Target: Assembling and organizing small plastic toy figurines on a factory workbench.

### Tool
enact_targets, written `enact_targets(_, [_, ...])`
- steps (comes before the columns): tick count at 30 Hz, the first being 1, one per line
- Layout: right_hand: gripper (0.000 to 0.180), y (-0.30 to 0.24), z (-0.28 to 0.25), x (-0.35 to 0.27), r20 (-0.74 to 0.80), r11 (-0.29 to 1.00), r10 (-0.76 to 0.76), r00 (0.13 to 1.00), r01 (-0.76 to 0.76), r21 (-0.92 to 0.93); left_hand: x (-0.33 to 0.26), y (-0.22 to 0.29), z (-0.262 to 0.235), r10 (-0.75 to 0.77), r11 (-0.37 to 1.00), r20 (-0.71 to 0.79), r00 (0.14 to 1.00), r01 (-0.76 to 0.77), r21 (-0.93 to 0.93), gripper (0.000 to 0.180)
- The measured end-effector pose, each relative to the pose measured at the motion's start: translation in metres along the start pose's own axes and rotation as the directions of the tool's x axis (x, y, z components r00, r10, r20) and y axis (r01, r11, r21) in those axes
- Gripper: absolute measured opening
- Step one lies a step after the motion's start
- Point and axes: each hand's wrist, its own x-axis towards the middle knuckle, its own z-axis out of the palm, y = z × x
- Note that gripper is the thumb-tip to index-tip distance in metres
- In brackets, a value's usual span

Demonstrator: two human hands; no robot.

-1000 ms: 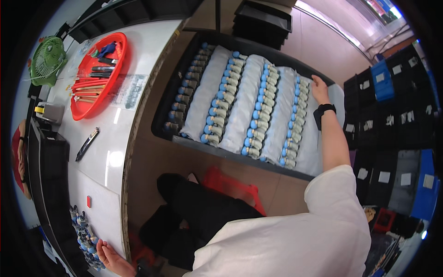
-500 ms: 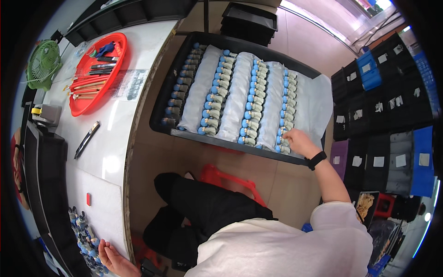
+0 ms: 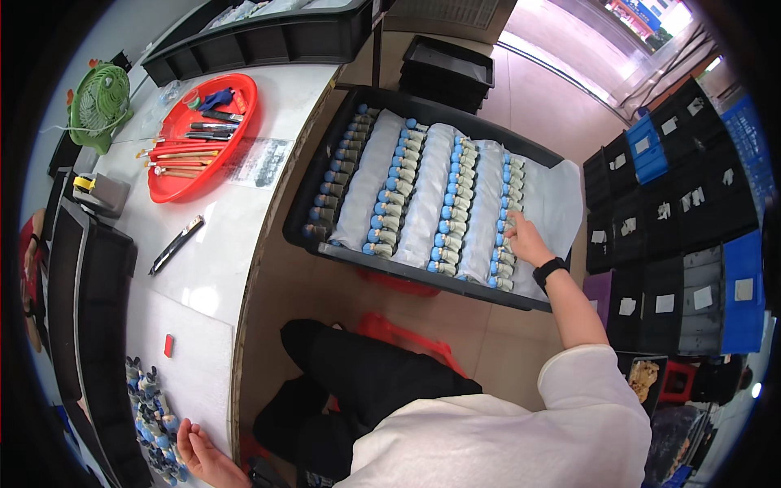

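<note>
My right hand (image 3: 529,242) reaches over the black tray (image 3: 403,272), at its rightmost row of small figurines (image 3: 506,259). Its index finger stretches out and touches or hovers just over the row; which, I cannot tell. The thumb sits apart from that finger, with nothing visible between them. Each figurine has a blue head and a pale body. Several rows lie side by side, parted by rolled white sheets (image 3: 429,195). My left hand (image 3: 205,462) rests at the table edge, fingers apart and loosely bent, beside a heap of blue and dark figurines (image 3: 148,415).
On the white table (image 3: 213,268) are a red tray (image 3: 154,195) of brushes and pens, a black pen-like knife (image 3: 176,246), a small red block (image 3: 168,346) and a green fan (image 3: 99,106). Black bins (image 3: 643,220) stack at right. A red stool (image 3: 407,335) stands below the tray.
My right hand has moved farther up the rightmost row, its index finger now stretched out. My left hand stays by the heap. The whole view has shifted slightly.
</note>
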Motion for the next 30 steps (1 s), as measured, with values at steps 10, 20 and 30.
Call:
enact_targets(10, [0.016, -0.015, -0.003, 0.035, -0.141, 0.878, -0.058, 0.988, -0.017, -0.479, -0.003, 0.005, 0.005, -0.025, 0.999, -0.032, 0.999, 0.026, 0.030, 0.018])
enact_targets(20, [0.017, 0.021, -0.006, 0.093, -0.006, 0.941, 0.081, 0.997, -0.079, -0.328, -0.001, 0.002, 0.002, -0.026, 1.000, -0.034, 0.999, 0.026, -0.007, 0.017])
enact_targets(30, [0.067, 0.036, 0.000, 0.135, -0.116, 0.942, 0.289, 0.950, -0.303, -0.141, -0.002, 0.000, -0.001, -0.049, 0.999, -0.034, 0.998, 0.049, -0.002, 0.017])
